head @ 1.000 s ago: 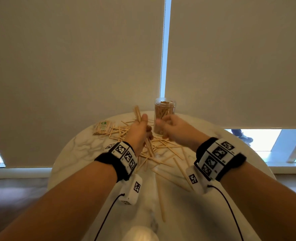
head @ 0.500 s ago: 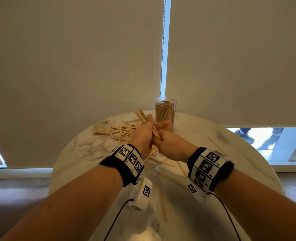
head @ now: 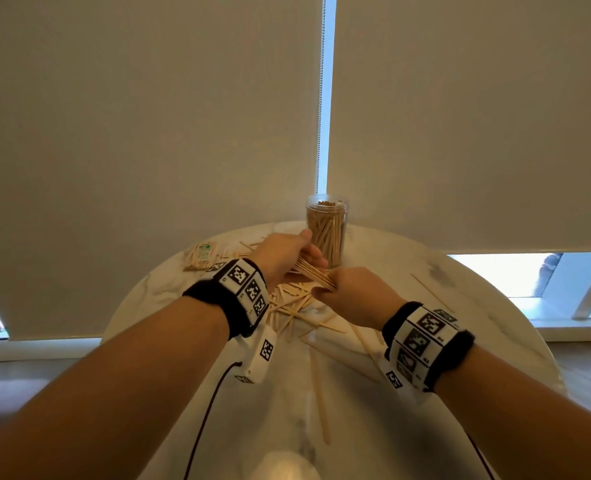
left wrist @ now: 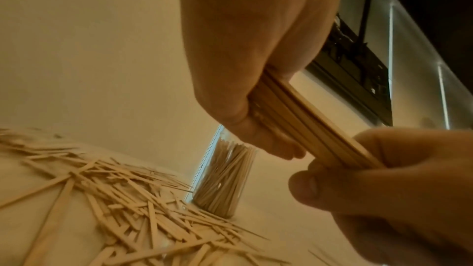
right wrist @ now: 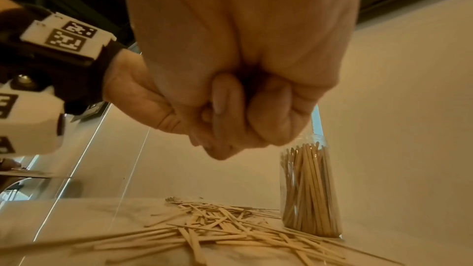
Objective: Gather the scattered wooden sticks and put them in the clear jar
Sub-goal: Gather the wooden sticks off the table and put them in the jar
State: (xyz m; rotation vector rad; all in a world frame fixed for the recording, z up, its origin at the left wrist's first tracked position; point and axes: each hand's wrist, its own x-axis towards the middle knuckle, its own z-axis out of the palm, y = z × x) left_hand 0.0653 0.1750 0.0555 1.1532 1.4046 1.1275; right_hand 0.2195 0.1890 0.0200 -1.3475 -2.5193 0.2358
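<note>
A bundle of wooden sticks (head: 313,271) (left wrist: 309,126) is held level above the table by both hands. My left hand (head: 289,256) (left wrist: 256,112) grips its far end and my right hand (head: 347,289) (left wrist: 379,171) curls round its near end. The clear jar (head: 327,230) (right wrist: 308,187) stands upright just behind the hands, packed with sticks on end. Scattered sticks (head: 292,303) (left wrist: 122,195) (right wrist: 215,228) lie in a heap on the round marble table (head: 460,306) under and in front of the hands. In the right wrist view my right hand (right wrist: 240,108) is a tight fist and the bundle is hidden.
A small packet of sticks with a green label (head: 200,256) lies at the far left of the table. Single long sticks (head: 320,393) lie toward the near edge and one stick (head: 425,289) at the right. Roller blinds (head: 148,133) hang close behind the table.
The bundle went from upright in my left hand to lying level. My right hand moved in from beside the jar and took hold of its near end.
</note>
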